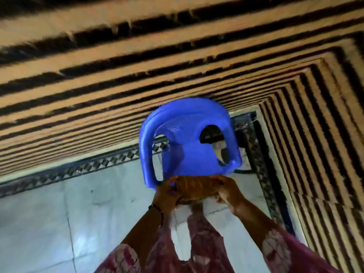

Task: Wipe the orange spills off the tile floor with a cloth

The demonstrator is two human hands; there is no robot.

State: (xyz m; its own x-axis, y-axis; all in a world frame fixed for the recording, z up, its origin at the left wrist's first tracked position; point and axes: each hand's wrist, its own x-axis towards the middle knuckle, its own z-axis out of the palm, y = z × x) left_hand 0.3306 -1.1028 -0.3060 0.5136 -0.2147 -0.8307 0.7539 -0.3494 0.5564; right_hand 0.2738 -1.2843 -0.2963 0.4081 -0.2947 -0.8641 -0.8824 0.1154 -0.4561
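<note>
Both my hands hold a bunched brownish-orange cloth point(194, 189) in front of me, above the pale tile floor point(59, 223). My left hand point(167, 194) grips its left end and my right hand point(226, 191) grips its right end. The cloth is just in front of the near edge of a blue plastic chair point(189, 138). The picture is blurred. I make out no orange spill on the visible tiles.
The blue chair stands in the corner where two striped brown-and-black walls point(137, 66) meet. A patterned dark border point(78, 170) runs along the floor's edge. My patterned red garment point(206, 243) hangs below my arms. Open tile floor lies to the left.
</note>
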